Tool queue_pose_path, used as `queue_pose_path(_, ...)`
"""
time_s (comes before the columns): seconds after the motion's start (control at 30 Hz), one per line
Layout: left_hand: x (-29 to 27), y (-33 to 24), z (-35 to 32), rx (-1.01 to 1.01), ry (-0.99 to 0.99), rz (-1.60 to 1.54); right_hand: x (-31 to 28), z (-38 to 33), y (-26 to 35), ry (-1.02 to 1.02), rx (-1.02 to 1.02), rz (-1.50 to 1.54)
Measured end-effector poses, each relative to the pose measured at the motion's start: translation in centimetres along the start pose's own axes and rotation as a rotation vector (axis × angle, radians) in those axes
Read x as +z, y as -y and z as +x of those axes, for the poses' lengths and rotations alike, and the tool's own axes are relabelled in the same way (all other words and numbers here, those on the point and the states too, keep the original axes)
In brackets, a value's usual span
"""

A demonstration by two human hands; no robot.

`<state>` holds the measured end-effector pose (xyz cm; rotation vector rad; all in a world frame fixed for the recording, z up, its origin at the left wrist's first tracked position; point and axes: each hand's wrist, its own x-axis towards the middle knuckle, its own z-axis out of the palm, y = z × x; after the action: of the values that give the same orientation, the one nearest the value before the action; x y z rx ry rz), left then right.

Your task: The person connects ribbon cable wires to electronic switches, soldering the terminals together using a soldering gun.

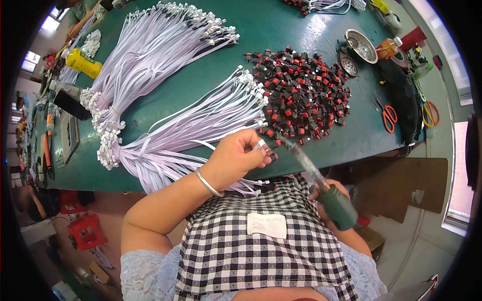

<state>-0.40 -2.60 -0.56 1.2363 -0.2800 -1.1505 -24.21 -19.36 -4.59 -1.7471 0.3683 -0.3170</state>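
My left hand [241, 154], a silver bangle at its wrist, pinches the white connector [259, 145] at the end of a flat ribbon cable, with small black parts by the fingertips. My right hand [337, 188] grips a tool with a thick green handle [338, 208] and a long metal shaft, apparently a soldering iron. Its blurred shaft points up and left toward my left fingers. A bundle of pale ribbon cables [201, 125] fans out beside my left hand. Just beyond both hands lies a heap of small black-and-red switches [304, 95].
A larger cable bundle [155, 45] lies at the far left, near a yellow bottle [84, 63]. Toward the right are a metal bowl [361, 46], a small dish [348, 63], orange-handled scissors [388, 118] and a black bag [399, 95]. The green table's front edge runs before my apron.
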Motion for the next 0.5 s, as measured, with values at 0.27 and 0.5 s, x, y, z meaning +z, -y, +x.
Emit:
queue_pose_path(0.27, 0.0, 0.0, 0.5, 0.011, -0.034, 0.069, 1.2, -1.1, -2.3, -0.052, 0.097, 0.143)
queue_pose_path(0.5, -0.3, 0.4, 0.5, 0.022, -0.026, 0.046, 0.8, -1.2, -3.6, -0.033, 0.137, 0.160)
